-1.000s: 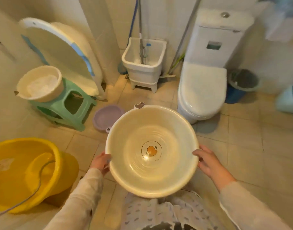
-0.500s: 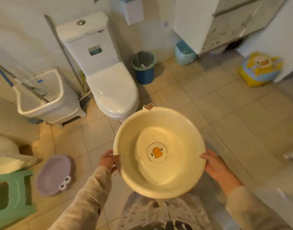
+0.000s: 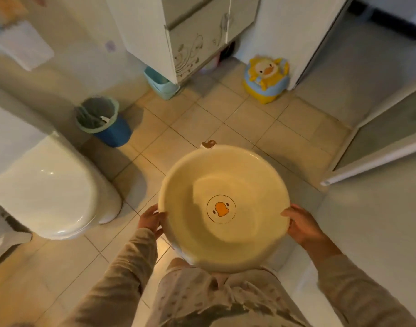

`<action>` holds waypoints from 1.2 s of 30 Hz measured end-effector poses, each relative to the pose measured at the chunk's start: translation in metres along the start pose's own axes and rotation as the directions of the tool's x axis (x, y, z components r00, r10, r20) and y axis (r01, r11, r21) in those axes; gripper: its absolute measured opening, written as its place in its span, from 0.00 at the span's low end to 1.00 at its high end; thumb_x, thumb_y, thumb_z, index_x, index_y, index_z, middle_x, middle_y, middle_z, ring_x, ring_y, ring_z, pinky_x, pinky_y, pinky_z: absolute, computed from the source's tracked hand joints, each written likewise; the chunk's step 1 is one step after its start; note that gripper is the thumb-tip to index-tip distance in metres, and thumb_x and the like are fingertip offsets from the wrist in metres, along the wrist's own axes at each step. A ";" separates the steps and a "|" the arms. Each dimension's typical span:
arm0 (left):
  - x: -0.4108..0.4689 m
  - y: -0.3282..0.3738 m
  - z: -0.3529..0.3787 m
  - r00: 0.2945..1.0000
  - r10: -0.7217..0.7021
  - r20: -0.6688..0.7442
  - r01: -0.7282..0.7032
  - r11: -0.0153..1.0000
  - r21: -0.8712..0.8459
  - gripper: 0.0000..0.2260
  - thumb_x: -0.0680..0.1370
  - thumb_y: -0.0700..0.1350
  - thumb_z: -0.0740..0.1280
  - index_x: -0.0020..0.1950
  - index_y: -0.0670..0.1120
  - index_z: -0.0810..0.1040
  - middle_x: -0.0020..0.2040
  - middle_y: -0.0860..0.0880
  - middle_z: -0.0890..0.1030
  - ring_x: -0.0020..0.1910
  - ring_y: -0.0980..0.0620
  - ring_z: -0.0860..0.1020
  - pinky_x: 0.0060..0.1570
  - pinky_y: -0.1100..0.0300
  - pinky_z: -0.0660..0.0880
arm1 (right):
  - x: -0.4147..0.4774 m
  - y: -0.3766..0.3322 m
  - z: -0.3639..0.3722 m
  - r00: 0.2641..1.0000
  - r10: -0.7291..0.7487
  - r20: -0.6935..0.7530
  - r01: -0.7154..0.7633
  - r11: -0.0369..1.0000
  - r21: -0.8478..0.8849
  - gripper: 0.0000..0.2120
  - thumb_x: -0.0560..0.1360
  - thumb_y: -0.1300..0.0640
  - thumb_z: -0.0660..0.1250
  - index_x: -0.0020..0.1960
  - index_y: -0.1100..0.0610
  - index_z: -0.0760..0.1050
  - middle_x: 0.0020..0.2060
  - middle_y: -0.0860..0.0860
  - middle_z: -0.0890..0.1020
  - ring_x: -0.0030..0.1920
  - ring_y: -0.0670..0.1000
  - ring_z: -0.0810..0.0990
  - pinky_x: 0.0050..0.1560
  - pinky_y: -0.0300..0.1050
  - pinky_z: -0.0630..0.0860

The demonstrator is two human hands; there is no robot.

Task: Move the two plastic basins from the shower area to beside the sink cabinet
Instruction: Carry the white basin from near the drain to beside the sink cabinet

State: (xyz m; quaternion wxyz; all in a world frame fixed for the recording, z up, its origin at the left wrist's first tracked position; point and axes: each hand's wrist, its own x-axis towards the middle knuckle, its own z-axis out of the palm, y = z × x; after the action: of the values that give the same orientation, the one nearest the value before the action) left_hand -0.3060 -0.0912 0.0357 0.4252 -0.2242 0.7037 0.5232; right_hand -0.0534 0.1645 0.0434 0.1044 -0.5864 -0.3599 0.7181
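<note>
I hold a round cream plastic basin with an orange duck print on its bottom, level above the tiled floor in front of my body. My left hand grips its left rim and my right hand grips its right rim. A small brown heart-shaped tab sticks out at the basin's far edge. The white sink cabinet with swirl decoration stands ahead at the top. The second basin is out of view.
The toilet is at the left. A blue waste bin with a liner stands beside it. A light teal bin sits at the cabinet's left foot, a yellow duck potty at its right. A door frame runs along the right.
The view has swung right from the shower area. The toilet moved to the far left and the sink cabinet and duck potty came closer. Both hands keep the same grip on the basin.
</note>
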 end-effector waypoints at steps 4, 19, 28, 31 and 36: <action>0.022 0.044 0.049 0.999 0.018 0.035 -0.020 0.998 0.062 0.20 0.76 0.32 0.61 0.66 0.43 0.73 0.44 0.44 0.76 0.46 0.45 0.74 0.40 0.55 0.74 | 0.021 -0.031 -0.012 0.997 -0.010 -0.073 0.015 0.998 0.067 0.15 0.74 0.72 0.57 0.55 0.61 0.75 0.44 0.58 0.79 0.44 0.57 0.76 0.42 0.48 0.73; 0.115 0.233 0.164 0.984 0.024 0.176 -0.074 0.955 0.287 0.21 0.76 0.33 0.60 0.69 0.43 0.70 0.54 0.42 0.74 0.53 0.45 0.71 0.54 0.48 0.73 | 0.107 -0.133 0.045 0.969 0.046 -0.243 0.027 0.958 0.286 0.18 0.72 0.71 0.59 0.58 0.58 0.73 0.45 0.56 0.78 0.45 0.56 0.75 0.42 0.48 0.74; 0.149 0.307 0.243 0.972 0.022 0.234 -0.106 0.929 0.354 0.21 0.76 0.32 0.60 0.68 0.43 0.71 0.55 0.43 0.74 0.55 0.44 0.71 0.57 0.47 0.71 | 0.155 -0.190 0.049 0.950 0.075 -0.304 0.048 0.924 0.378 0.17 0.71 0.71 0.59 0.57 0.58 0.74 0.46 0.56 0.78 0.52 0.58 0.73 0.44 0.48 0.72; 0.158 0.317 0.275 0.971 0.013 0.239 -0.098 0.932 0.348 0.21 0.76 0.32 0.60 0.68 0.43 0.71 0.56 0.42 0.74 0.55 0.43 0.71 0.59 0.45 0.71 | 0.180 -0.216 0.033 0.952 0.074 -0.298 0.049 0.921 0.385 0.16 0.70 0.70 0.59 0.53 0.56 0.76 0.44 0.54 0.78 0.48 0.56 0.74 0.42 0.47 0.73; 0.170 0.325 0.338 0.974 0.008 0.225 -0.075 0.954 0.291 0.21 0.76 0.33 0.61 0.68 0.43 0.71 0.55 0.43 0.75 0.54 0.44 0.72 0.60 0.46 0.71 | 0.231 -0.273 -0.009 0.968 0.033 -0.248 0.046 0.951 0.304 0.15 0.71 0.69 0.60 0.51 0.56 0.77 0.44 0.53 0.79 0.44 0.55 0.75 0.39 0.46 0.73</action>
State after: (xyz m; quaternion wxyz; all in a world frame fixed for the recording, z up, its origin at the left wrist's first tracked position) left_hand -0.5218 0.3587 0.0406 0.5186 -0.0833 0.7273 0.4417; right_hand -0.1861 0.4965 0.0398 0.2414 -0.6477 -0.2296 0.6852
